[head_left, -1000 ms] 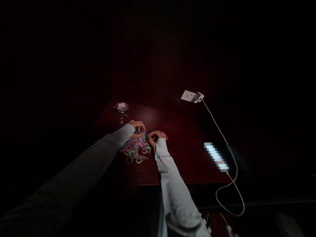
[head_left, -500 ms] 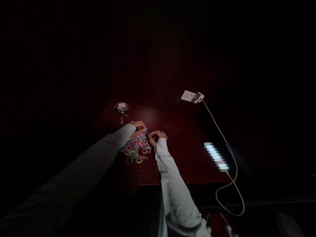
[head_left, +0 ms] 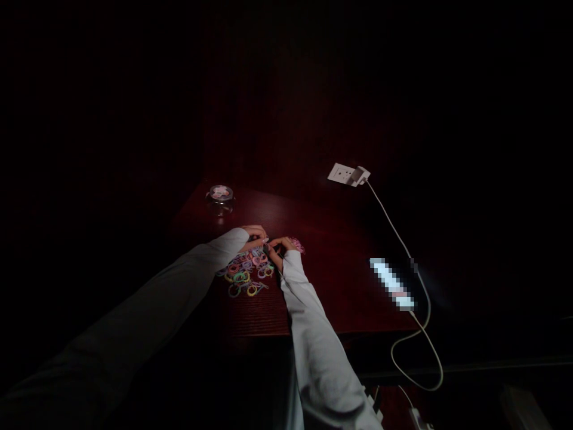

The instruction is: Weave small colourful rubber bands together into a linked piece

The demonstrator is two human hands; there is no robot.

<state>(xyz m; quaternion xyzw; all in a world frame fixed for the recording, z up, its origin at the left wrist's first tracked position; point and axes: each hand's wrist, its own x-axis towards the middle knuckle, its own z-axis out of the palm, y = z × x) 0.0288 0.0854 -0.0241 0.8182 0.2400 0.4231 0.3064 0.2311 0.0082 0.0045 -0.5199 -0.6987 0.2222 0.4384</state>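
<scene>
In the head view, the person's left hand (head_left: 255,232) has edged toward the right hand (head_left: 280,246) since the earlier frames, its fingertips now almost meeting those of the right, which has hardly shifted. Both hands are curled with bent fingers; what they pinch, if anything, is too small and dim to tell. Just below them lies the heap of coloured loops (head_left: 242,277), its upper left edge covered by the left hand and sleeve (head_left: 221,248). A pink bunch (head_left: 297,245) shows beyond the right hand, partly hidden by it. A lidded clear jar (head_left: 221,204) stands beyond the left hand, its contents unclear. Right of the hands, a glowing patch (head_left: 391,285) is pixelated beyond reading. The left forearm fades into darkness.
</scene>
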